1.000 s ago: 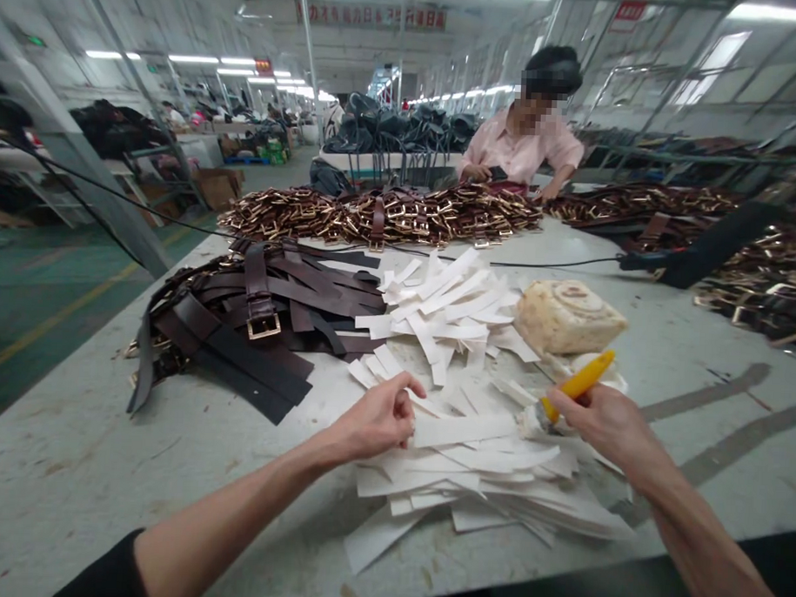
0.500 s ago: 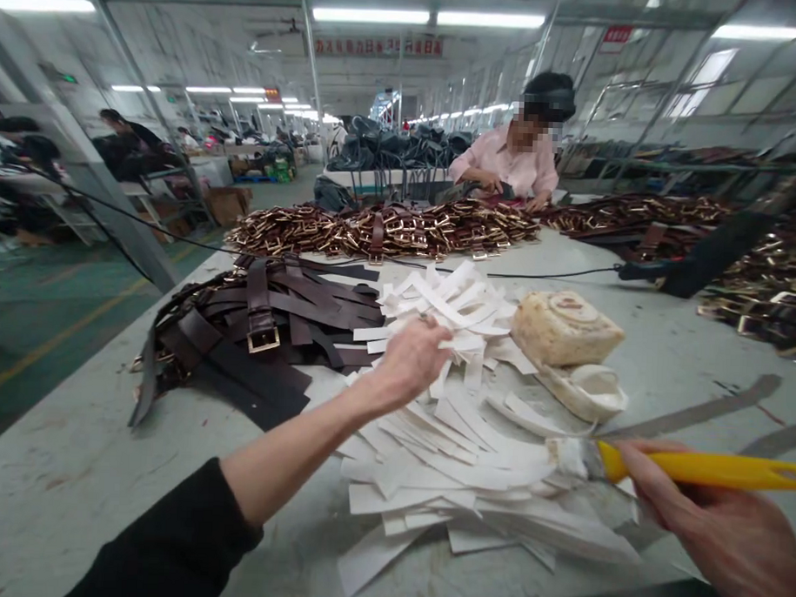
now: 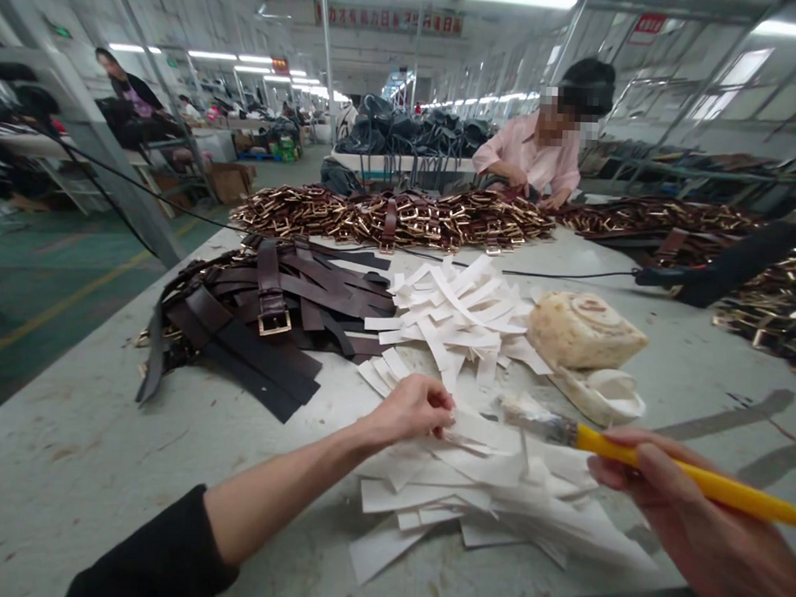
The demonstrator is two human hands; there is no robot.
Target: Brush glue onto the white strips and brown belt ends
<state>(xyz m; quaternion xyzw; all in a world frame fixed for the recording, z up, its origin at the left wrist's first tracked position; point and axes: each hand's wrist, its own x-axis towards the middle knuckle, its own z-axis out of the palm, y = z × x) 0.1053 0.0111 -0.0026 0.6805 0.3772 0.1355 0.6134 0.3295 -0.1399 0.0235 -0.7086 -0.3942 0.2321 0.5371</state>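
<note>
My right hand (image 3: 684, 509) is wrapped round the yellow handle of a paintbrush (image 3: 602, 442). Its bristles, coated white, are over the upper edge of the near pile of white strips (image 3: 443, 500). My left hand (image 3: 411, 408) is closed in a pinch on the end of a white strip (image 3: 475, 432) at the top of that pile. Just beyond lies a second, looser heap of white strips (image 3: 463, 309). A squarish cream container (image 3: 586, 331), crusted on its surface, stands right of the heap with a pale ring-shaped piece (image 3: 607, 395) in front of it.
Dark brown belt straps (image 3: 267, 303) with buckles lie at the left of the table. A long heap of buckled belts (image 3: 401, 216) spans the back. A black cable (image 3: 555, 273) crosses the table. A co-worker in a pink shirt (image 3: 540, 155) stands behind the belts.
My left hand has come from the far heap back towards the near pile and now pinches a strip. The brush has shifted left, its handle tilting. The view has moved slightly.
</note>
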